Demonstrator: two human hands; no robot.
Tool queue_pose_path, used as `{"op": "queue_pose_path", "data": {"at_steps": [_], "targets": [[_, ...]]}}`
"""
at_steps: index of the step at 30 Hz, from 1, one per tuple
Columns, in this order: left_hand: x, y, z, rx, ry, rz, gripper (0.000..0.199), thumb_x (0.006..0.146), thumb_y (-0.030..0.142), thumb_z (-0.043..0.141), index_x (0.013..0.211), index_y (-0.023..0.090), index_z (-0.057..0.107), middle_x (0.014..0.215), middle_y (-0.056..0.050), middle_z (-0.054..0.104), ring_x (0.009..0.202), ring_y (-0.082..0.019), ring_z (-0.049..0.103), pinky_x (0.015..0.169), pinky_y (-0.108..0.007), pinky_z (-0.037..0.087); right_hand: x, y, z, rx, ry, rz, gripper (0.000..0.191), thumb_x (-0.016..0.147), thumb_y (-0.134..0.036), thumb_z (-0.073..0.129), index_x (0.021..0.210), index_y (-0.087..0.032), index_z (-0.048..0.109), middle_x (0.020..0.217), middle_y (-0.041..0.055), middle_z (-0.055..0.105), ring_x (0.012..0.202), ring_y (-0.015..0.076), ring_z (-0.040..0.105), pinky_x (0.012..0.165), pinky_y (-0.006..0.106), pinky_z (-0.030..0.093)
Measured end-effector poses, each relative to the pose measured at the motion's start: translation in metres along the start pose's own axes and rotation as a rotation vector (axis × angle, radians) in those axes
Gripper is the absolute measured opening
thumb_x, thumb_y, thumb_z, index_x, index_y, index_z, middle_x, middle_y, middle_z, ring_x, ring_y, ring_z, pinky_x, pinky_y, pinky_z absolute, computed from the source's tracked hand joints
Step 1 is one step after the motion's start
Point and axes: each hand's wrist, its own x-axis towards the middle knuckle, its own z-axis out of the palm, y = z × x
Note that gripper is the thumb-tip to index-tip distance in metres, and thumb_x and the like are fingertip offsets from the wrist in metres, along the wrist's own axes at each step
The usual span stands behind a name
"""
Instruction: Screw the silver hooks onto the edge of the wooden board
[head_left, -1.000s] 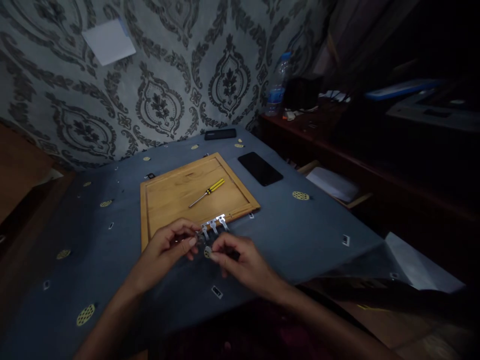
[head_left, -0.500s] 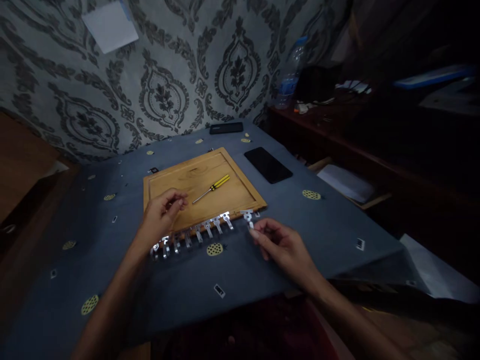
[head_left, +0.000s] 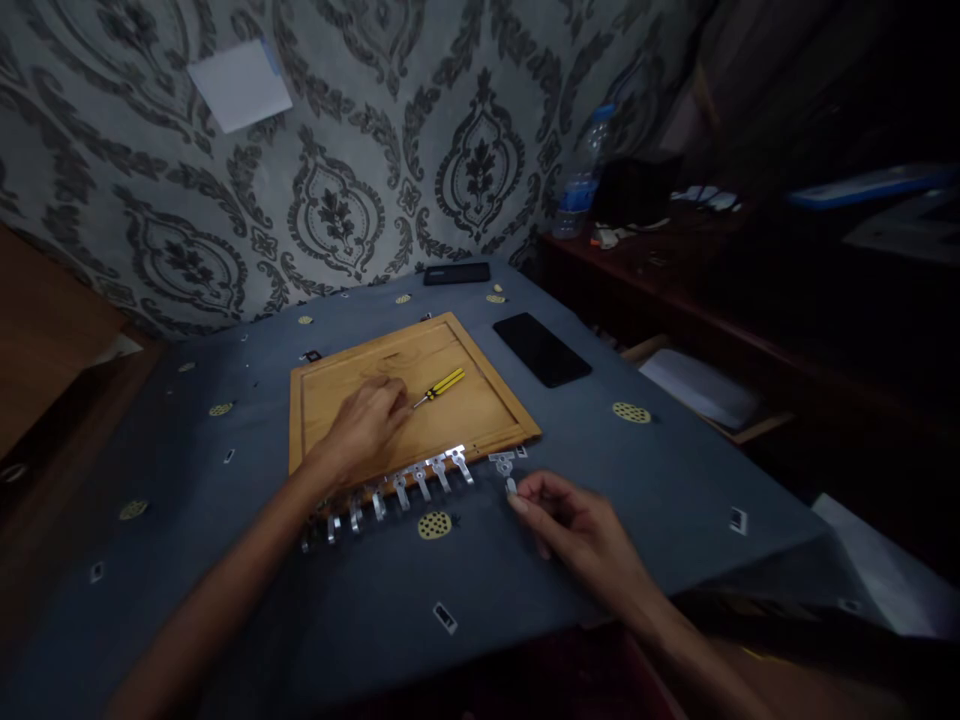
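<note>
A wooden panel (head_left: 420, 350) with a raised border lies on the blue patterned tablecloth. On it rests a screwdriver (head_left: 445, 384) with a yellow and black handle. My left hand (head_left: 373, 412) is over the panel at the screwdriver's shaft tip, its fingers bent together; what they grip, if anything, is hidden. Several metal clips (head_left: 420, 482) stand in a row along the panel's near edge. To the right of that row, my right hand (head_left: 570, 525) pinches one more metal clip (head_left: 505, 467) by its lower end, close to the panel's near right corner.
A black phone (head_left: 541, 349) lies right of the panel, and a dark phone case (head_left: 457, 273) lies by the wall. A plastic bottle (head_left: 581, 185) stands on the dark red desk (head_left: 637, 265) at the right. An open drawer (head_left: 705, 385) holds something white.
My left hand has moved right across the panel to the screwdriver's shaft. My right hand still holds its clip. The whole view has shifted slightly, with things now lower in the picture.
</note>
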Motion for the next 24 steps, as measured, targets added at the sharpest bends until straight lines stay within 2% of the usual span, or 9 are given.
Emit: {"op": "queue_pose_path", "data": {"at_steps": [6,12,16,20,22,24], "targets": [[0.023,-0.006,0.0,0.084,-0.011,-0.061,0.01,0.09,0.017,0.055,0.092,0.018,0.065,0.1,-0.009,0.07,0.098,-0.026,0.063,0.086,-0.035,0.047,-0.001,0.005,0.0,0.043,-0.035,0.003,0.036,0.085,-0.054,0.065,0.076,-0.02,0.059,0.056,-0.0059,0.045,0.047,0.0079,0.04,0.046,0.021,0.04],[0.021,-0.005,-0.012,0.122,0.003,-0.101,0.015,0.092,0.019,0.05,0.098,0.017,0.064,0.106,-0.012,0.07,0.102,-0.03,0.063,0.087,-0.039,0.048,0.0,0.005,-0.001,0.059,-0.075,0.027,0.033,0.086,-0.051,0.064,0.077,-0.02,0.057,0.059,-0.0058,0.044,0.05,0.0078,0.04,0.046,0.021,0.038],[0.002,0.018,-0.017,0.087,0.067,-0.048,0.015,0.095,0.021,0.049,0.101,0.018,0.062,0.108,-0.011,0.068,0.102,-0.029,0.062,0.09,-0.042,0.049,0.002,0.004,-0.002,0.06,-0.109,0.032,0.031,0.088,-0.049,0.062,0.078,-0.021,0.057,0.06,-0.0053,0.045,0.05,0.0084,0.041,0.048,0.023,0.038],[-0.028,0.054,-0.018,-0.202,0.093,0.152,0.013,0.098,0.028,0.051,0.107,0.021,0.059,0.107,-0.007,0.068,0.105,-0.024,0.063,0.094,-0.042,0.05,0.008,0.004,-0.003,0.09,-0.147,0.033,0.03,0.088,-0.049,0.062,0.079,-0.02,0.056,0.065,-0.0047,0.048,0.05,0.0078,0.042,0.048,0.023,0.039],[-0.04,0.07,-0.017,-0.309,0.048,0.192,0.02,0.097,0.03,0.057,0.116,0.023,0.057,0.113,-0.006,0.067,0.109,-0.023,0.062,0.096,-0.042,0.05,0.013,0.004,-0.003,0.106,-0.175,0.055,0.032,0.087,-0.05,0.063,0.079,-0.02,0.056,0.067,-0.0043,0.05,0.051,0.0074,0.044,0.048,0.022,0.039],[-0.046,0.081,-0.014,-0.343,-0.023,0.185,0.034,0.093,0.029,0.066,0.124,0.024,0.053,0.12,-0.006,0.066,0.114,-0.024,0.061,0.098,-0.043,0.051,0.018,0.004,-0.004,0.116,-0.197,0.069,0.033,0.086,-0.051,0.064,0.079,-0.019,0.056,0.067,-0.0044,0.051,0.049,0.0066,0.045,0.048,0.022,0.039]]}}
